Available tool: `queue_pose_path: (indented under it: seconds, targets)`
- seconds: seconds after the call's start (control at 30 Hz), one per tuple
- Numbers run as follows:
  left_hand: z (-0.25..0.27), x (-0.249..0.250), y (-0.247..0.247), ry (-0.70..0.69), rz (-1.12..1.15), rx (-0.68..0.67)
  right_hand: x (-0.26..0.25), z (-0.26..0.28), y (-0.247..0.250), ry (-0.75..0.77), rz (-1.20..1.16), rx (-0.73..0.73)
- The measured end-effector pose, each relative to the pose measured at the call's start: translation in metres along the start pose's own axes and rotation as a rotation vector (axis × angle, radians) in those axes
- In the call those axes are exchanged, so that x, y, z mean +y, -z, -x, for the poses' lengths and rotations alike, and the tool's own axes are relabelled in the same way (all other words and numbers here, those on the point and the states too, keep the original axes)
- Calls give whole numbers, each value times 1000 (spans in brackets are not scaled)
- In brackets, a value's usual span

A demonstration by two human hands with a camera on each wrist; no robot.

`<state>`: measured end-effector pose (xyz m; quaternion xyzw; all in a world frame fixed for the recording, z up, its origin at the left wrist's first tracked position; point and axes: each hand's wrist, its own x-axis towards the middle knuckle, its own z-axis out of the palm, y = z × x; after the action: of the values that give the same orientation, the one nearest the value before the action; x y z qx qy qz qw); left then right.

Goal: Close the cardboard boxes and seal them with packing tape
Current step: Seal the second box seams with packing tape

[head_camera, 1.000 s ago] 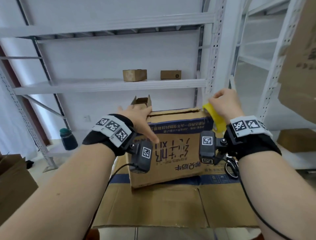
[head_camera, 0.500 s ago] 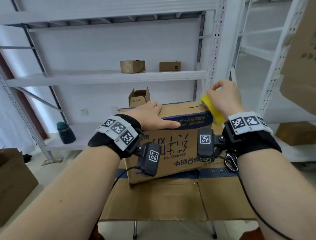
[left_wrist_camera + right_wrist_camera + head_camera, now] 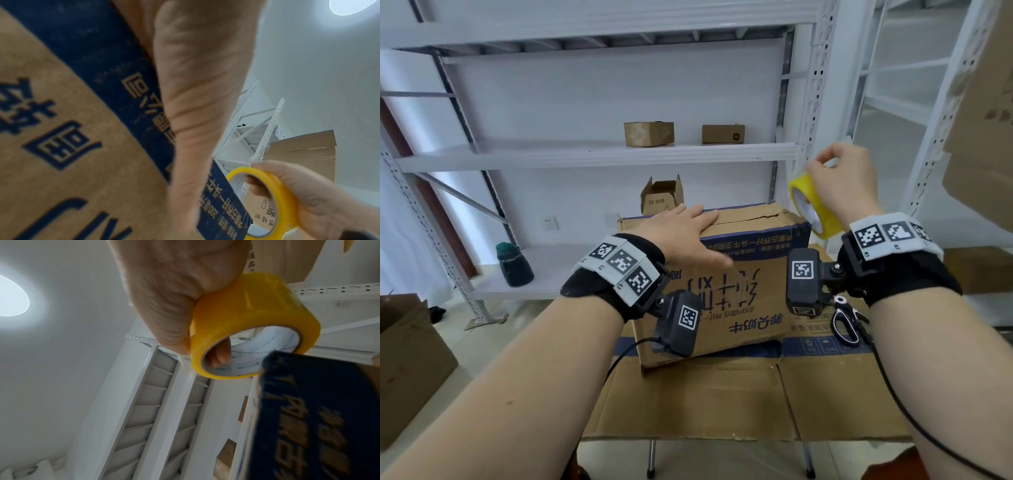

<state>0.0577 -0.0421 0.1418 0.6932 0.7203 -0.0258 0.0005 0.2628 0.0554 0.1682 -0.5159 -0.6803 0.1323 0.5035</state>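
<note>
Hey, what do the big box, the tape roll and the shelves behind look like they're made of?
Box: brown corrugated cardboard, matte, with blue printing; its top edge is creased and worn. Tape roll: glossy, see-through yellowish plastic film, apparently wound on a printed paper core. Shelves: probably white-painted metal, judging by the rows of punched holes in the uprights.

Left hand (image 3: 681, 233) flat, fingers (image 3: 698, 214) straight and spread; right hand (image 3: 842, 185) raised, fingers curled in a grip.
</note>
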Motion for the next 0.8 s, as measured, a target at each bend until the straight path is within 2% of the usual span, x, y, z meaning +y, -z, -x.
queue_pose_path:
  seconds: [0.2,0.4,0.53,0.8]
  targets:
    - [-5,6,11,-27,-54,-9,-21,-10,3,180,-5,-72]
    - [-5,3,12,-47,-15,-16,-42,-14,1,308,-118,-259]
    - [-2,-3,11,-42,135,16,-59,-12,-14,371,-107,-405]
    - [2,-19,8,-22,368,180,-93,-13,-43,447,-67,-590]
